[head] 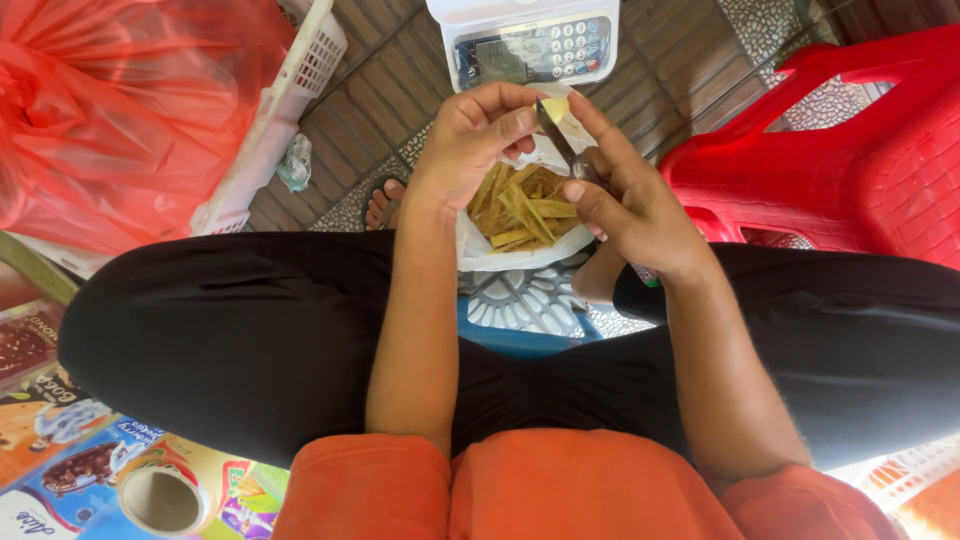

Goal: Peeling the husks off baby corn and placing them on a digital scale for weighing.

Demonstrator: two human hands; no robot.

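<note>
You've got a white scale (525, 40) at the top middle, just past your hands, with a grey screen on the left of its front panel and rows of round white buttons on blue to the right. Below it sits a thin white plastic bag (505, 255) holding yellow-brown strips. A big red plastic bag (120, 110) fills the top left corner, bunched and see-through. Down at bottom left there's a flat spread of colourful snack wrappers (70, 460), brown, blue, orange and yellow, with a roll of tape (160, 497) lying on them.
</note>
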